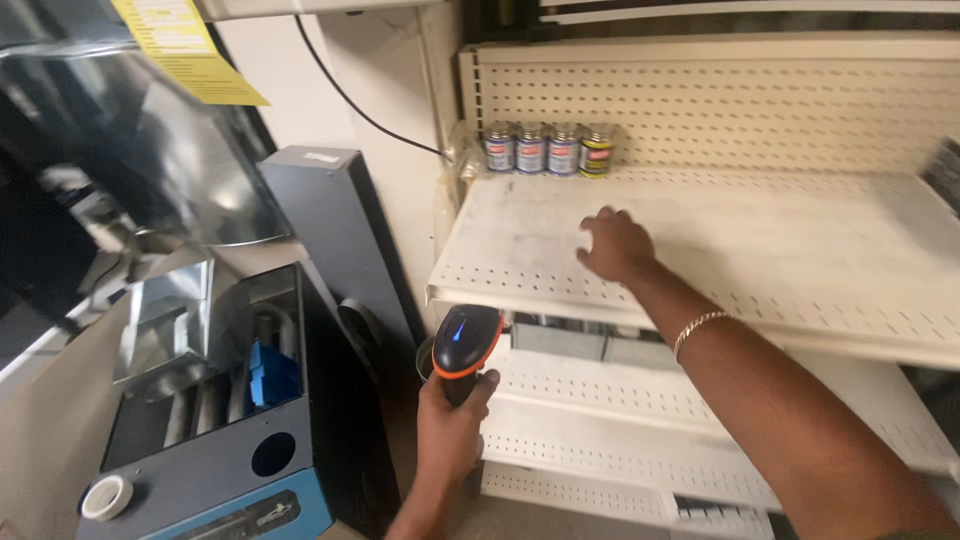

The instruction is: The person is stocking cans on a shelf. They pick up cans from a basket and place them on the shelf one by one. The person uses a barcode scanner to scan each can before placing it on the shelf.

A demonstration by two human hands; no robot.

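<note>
While the left hand [449,418] is wrapped tight around the grip of a handheld scanner [464,345], the right hand [614,246] is up on the cream shelf [800,260], fingers loosely spread and palm down, not holding anything as far as I can see. Using that shelf as the reference point: the scanner, black with an orange band and a little blue light on top, sits just below the shelf's front left corner, head pointing up toward the edge. The right hand rests flat on the shelf's top, a bit left of the middle, with a thin bracelet [698,327] on the wrist hanging out past the front lip. At the back left of the shelf, tight against the pegboard wall [750,110], there's a short row of four small cans [548,149], three with blue and red labels and one with a yellow label on the right end. They're behind the right hand and slightly to its left, clearly apart from the fingertips, no contact. More cream shelves [600,400] are stacked under the top one. Off to the left of the shelf there's a grey-and-blue box [215,440] with sheet-metal parts in it, and a black cable [350,95] runs down the wall toward the shelf's back left corner.
</note>
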